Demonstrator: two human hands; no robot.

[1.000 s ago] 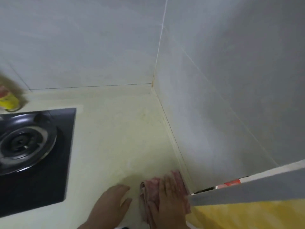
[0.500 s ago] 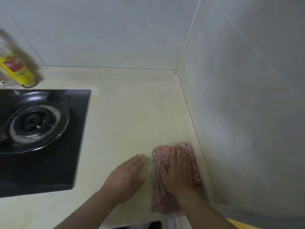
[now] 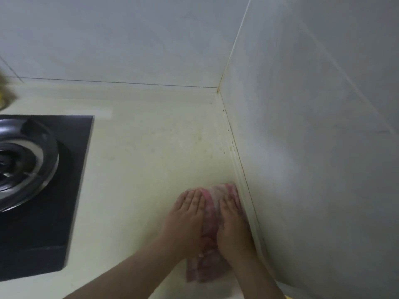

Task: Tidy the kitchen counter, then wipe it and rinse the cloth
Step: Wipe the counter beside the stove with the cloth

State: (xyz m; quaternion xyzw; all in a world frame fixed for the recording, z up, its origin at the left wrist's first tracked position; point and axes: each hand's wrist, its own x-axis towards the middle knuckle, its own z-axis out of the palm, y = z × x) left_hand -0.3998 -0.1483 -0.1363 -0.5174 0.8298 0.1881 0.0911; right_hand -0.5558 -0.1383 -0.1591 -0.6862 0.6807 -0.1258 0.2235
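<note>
All fingers (image 3: 194,199) straight and flat, gripping nothing. Palms down, left hand (image 3: 187,221) and right hand (image 3: 234,227) press side by side on a pink cloth (image 3: 222,189). The cloth lies spread on the pale yellow worktop (image 3: 140,169), its right edge against the raised strip at the foot of the side wall (image 3: 313,147). The left hand's outer fingers may reach onto bare worktop; hard to tell. Black hob (image 3: 71,190) with steel burner ring (image 3: 32,169) well apart, to the left. Blurred yellow thing (image 3: 2,98) at the far left edge, behind the hob.
</note>
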